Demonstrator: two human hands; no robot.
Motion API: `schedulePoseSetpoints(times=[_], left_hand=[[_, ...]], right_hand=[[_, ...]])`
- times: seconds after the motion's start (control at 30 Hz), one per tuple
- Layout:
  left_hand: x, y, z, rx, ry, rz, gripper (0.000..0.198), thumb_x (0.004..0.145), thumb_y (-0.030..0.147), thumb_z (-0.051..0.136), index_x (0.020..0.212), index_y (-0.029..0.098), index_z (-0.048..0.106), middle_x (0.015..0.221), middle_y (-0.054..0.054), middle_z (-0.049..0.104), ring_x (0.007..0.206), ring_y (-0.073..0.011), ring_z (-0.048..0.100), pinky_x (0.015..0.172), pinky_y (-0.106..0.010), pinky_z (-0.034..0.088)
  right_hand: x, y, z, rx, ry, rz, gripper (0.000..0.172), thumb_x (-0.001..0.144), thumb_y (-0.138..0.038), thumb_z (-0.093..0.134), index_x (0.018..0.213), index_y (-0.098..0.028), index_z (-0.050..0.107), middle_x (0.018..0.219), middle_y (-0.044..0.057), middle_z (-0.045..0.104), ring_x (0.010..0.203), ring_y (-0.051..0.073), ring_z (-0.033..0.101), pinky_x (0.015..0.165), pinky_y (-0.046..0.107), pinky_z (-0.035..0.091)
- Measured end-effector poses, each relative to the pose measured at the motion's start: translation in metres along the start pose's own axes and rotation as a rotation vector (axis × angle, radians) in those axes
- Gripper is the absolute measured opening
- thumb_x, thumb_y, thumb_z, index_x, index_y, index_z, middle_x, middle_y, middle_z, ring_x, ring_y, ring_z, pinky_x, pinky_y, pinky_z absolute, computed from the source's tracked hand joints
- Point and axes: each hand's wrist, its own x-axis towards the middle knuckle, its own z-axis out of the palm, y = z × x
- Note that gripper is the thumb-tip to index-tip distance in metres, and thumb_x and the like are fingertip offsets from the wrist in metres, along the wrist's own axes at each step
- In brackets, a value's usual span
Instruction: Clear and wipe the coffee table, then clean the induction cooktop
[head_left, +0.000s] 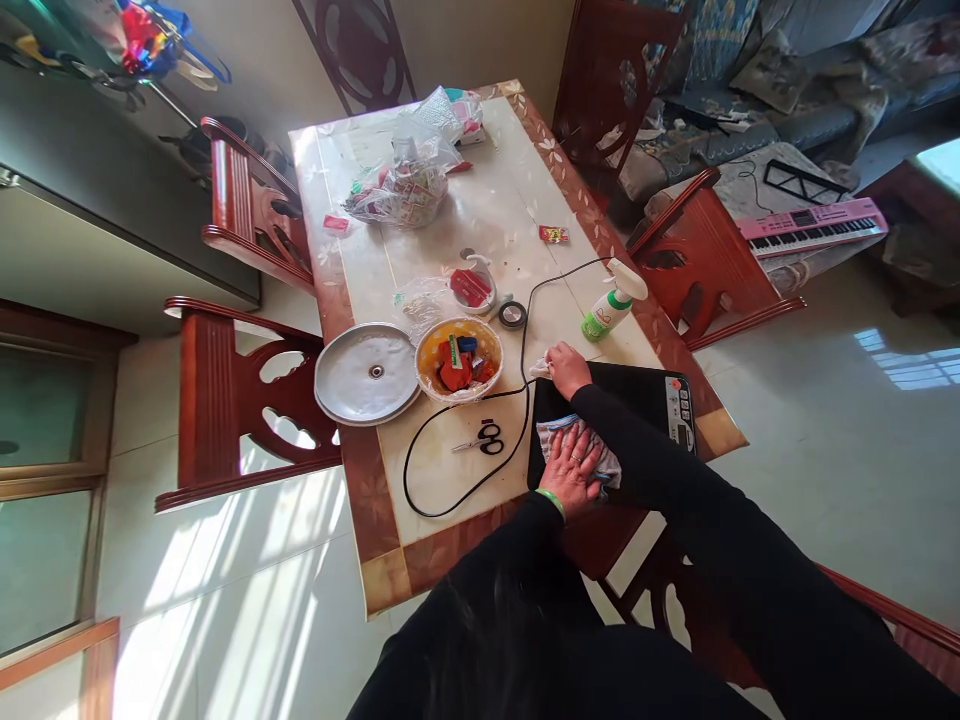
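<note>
A black induction cooktop (645, 400) with a button panel lies at the table's near right corner. My left hand (570, 472), with a green bangle at the wrist, lies spread on a striped cloth (606, 468) on the cooktop. Beyond it, my right hand (568, 369) is closed round a pale wipe or tissue (540, 369) at the cooktop's far left corner. A green and white spray bottle (606, 312) stands just past the cooktop. The black power cord (527, 340) loops over the table to the left.
Black scissors (489, 439), a yellow bowl (427, 372) of packets, a round metal lid (366, 375), a small white container (491, 295) and a black round object (512, 315) lie leftward. Plastic bags (409, 190) are at the far end. Wooden chairs (202, 400) surround the table.
</note>
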Motion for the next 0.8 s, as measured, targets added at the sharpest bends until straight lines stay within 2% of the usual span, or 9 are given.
schedulePoseSetpoints(times=[0.17,0.33,0.4,0.47,0.53,0.6,0.67,0.73,0.8], left_hand=[[-0.001,0.0,0.0,-0.012,0.006,-0.013,0.078,0.093,0.05,0.067,0.162,0.02,0.047,0.176,-0.016,0.028,0.166,-0.0397,0.015,0.133,-0.062,0.012],[0.0,0.0,-0.003,-0.002,-0.014,-0.002,0.083,0.09,0.051,0.069,0.163,0.02,0.045,0.177,-0.015,0.026,0.166,-0.0392,0.012,0.133,-0.063,0.01],[0.0,0.0,-0.002,0.001,-0.018,-0.007,0.083,0.09,0.052,0.069,0.163,0.02,0.045,0.177,-0.015,0.026,0.166,-0.0388,0.012,0.133,-0.062,0.009],[0.0,0.0,-0.001,0.002,-0.006,-0.009,0.082,0.09,0.052,0.069,0.162,0.02,0.046,0.177,-0.015,0.027,0.166,-0.0388,0.014,0.133,-0.062,0.01],[0.0,0.0,0.001,0.004,0.011,-0.011,0.077,0.091,0.052,0.067,0.16,0.02,0.05,0.174,-0.015,0.033,0.164,-0.0397,0.021,0.133,-0.062,0.012],[-0.001,0.001,0.002,0.011,0.025,-0.015,0.072,0.093,0.051,0.064,0.157,0.02,0.053,0.169,-0.015,0.043,0.161,-0.0406,0.027,0.134,-0.063,0.011],[-0.001,0.002,0.001,0.016,0.034,-0.017,0.07,0.095,0.051,0.06,0.157,0.02,0.054,0.165,-0.016,0.048,0.159,-0.041,0.03,0.133,-0.065,0.009],[-0.001,0.003,0.0,0.007,0.036,-0.021,0.07,0.095,0.051,0.059,0.157,0.02,0.053,0.165,-0.016,0.048,0.16,-0.041,0.029,0.133,-0.065,0.008],[-0.001,0.002,-0.002,-0.01,0.031,-0.023,0.073,0.094,0.052,0.061,0.159,0.02,0.051,0.168,-0.016,0.044,0.161,-0.0406,0.026,0.134,-0.064,0.008]], right_hand=[[-0.013,0.004,0.006,0.059,-0.02,-0.087,0.016,0.093,-0.008,0.064,0.096,-0.02,0.074,0.108,0.009,0.069,0.103,0.023,0.062,0.091,0.032,0.05],[0.025,0.01,0.007,0.076,0.032,-0.01,0.019,0.097,-0.01,0.059,0.1,-0.017,0.076,0.111,0.013,0.07,0.104,0.026,0.062,0.094,0.037,0.05],[0.026,0.012,0.01,0.111,0.076,-0.025,0.021,0.099,-0.01,0.057,0.101,-0.017,0.077,0.112,0.014,0.071,0.106,0.027,0.062,0.097,0.038,0.051],[0.007,0.014,0.017,0.179,0.134,-0.112,0.023,0.1,-0.01,0.056,0.099,-0.019,0.077,0.115,0.012,0.073,0.109,0.027,0.061,0.101,0.04,0.05],[-0.026,0.013,0.025,0.253,0.154,-0.25,0.024,0.1,-0.01,0.057,0.093,-0.021,0.077,0.115,0.01,0.074,0.111,0.026,0.06,0.102,0.04,0.051],[-0.062,0.008,0.033,0.292,0.121,-0.36,0.026,0.1,-0.008,0.057,0.089,-0.022,0.077,0.111,0.008,0.075,0.108,0.024,0.06,0.097,0.038,0.054],[-0.085,0.004,0.037,0.296,0.081,-0.422,0.026,0.099,-0.008,0.058,0.093,-0.023,0.078,0.108,0.006,0.076,0.105,0.023,0.061,0.093,0.035,0.055],[-0.085,0.002,0.034,0.259,0.035,-0.44,0.026,0.099,-0.007,0.059,0.104,-0.023,0.079,0.111,0.006,0.075,0.104,0.021,0.062,0.091,0.033,0.055],[-0.063,0.003,0.025,0.201,-0.02,-0.435,0.028,0.098,-0.006,0.059,0.111,-0.022,0.079,0.117,0.007,0.074,0.104,0.021,0.062,0.092,0.032,0.054]])
